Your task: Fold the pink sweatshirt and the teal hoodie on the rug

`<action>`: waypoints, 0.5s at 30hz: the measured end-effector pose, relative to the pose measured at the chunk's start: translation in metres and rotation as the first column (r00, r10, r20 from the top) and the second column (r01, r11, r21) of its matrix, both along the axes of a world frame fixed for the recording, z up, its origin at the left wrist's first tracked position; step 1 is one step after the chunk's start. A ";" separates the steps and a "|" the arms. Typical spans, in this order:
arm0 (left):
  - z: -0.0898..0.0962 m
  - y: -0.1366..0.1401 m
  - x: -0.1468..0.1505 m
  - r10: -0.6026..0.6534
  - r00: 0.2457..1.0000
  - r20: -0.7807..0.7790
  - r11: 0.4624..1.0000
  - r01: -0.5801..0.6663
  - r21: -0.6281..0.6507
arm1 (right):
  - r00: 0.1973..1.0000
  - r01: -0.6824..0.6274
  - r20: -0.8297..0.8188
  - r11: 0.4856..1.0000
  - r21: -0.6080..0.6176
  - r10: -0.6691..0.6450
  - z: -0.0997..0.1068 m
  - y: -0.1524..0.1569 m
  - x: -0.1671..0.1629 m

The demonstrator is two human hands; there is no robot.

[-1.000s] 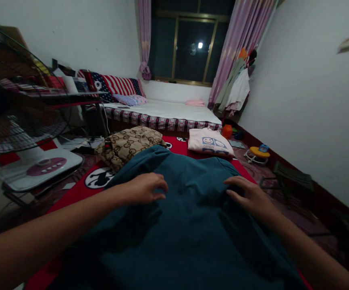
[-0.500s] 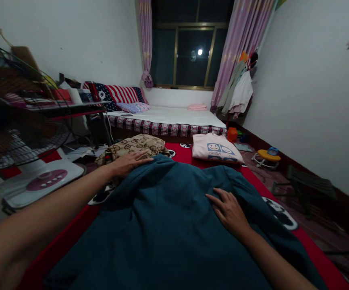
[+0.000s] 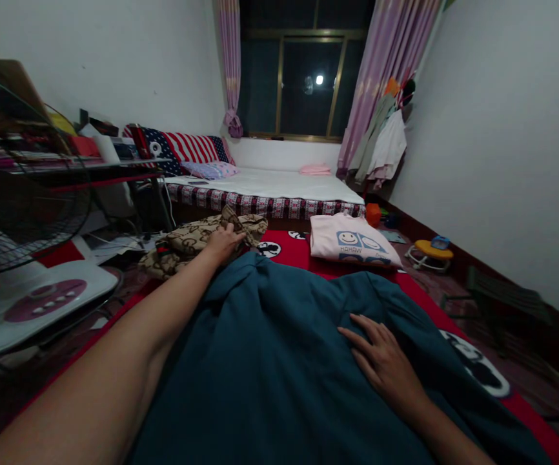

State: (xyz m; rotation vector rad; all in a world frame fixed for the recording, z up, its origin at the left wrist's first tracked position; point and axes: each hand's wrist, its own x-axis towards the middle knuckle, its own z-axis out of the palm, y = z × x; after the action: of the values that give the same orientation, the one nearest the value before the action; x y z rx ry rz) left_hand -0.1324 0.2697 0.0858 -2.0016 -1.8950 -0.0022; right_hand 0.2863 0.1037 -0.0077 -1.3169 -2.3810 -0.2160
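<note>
A dark teal garment [image 3: 279, 361] lies spread over the red cloth [image 3: 289, 252], with folds running down its middle. My right hand [image 3: 388, 361] rests on its right side, fingers spread and open. Beyond its upper left edge, my left hand [image 3: 224, 244] is closed on a brown patterned garment [image 3: 187, 236], whose fabric bunches up around the fingers. The exact grip is partly hidden by the back of the hand. At the far right of the red cloth sits a folded pale pink garment [image 3: 352, 239] with blue smiley prints.
A fan [image 3: 42, 300] stands at the left before a cluttered desk [image 3: 129, 165]. Across the room is a bed [image 3: 279, 184] below a window. To the right are a yellow-topped stool [image 3: 429, 250] and a dark folding stool [image 3: 507, 294]. Clothes [image 3: 386, 145] hang by the curtain.
My left hand has moved from the teal garment's upper left edge forward onto the brown patterned garment, lifting some of its fabric. My right hand stays on the teal cloth as the view shifts slightly.
</note>
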 end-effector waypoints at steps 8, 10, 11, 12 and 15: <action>-0.011 0.022 0.014 0.120 0.991 0.066 0.973 -0.104 -0.207 | 1.000 0.004 0.002 1.000 -0.026 -0.004 0.002 0.000 0.000; 0.000 0.025 0.020 0.140 0.987 0.076 0.955 -0.115 -0.275 | 1.000 0.005 0.003 1.000 -0.021 -0.005 0.002 0.000 -0.001; 0.006 0.026 0.023 0.147 0.986 0.082 0.949 -0.117 -0.293 | 1.000 0.006 0.002 1.000 -0.018 -0.006 0.002 0.000 -0.001; 0.012 0.026 0.027 0.150 0.985 0.088 0.948 -0.118 -0.297 | 1.000 0.009 0.001 1.000 -0.016 -0.009 0.002 0.000 -0.002; 0.019 0.016 0.043 0.123 0.986 0.115 0.972 -0.096 -0.214 | 1.000 0.015 0.001 1.000 -0.010 -0.015 0.002 -0.001 -0.003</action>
State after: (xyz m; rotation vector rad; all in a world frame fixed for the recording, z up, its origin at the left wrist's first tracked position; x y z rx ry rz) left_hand -0.0898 0.2856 0.1052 -2.0699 -2.1641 0.1044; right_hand 0.2837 0.1030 -0.0058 -1.3399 -2.3763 -0.2088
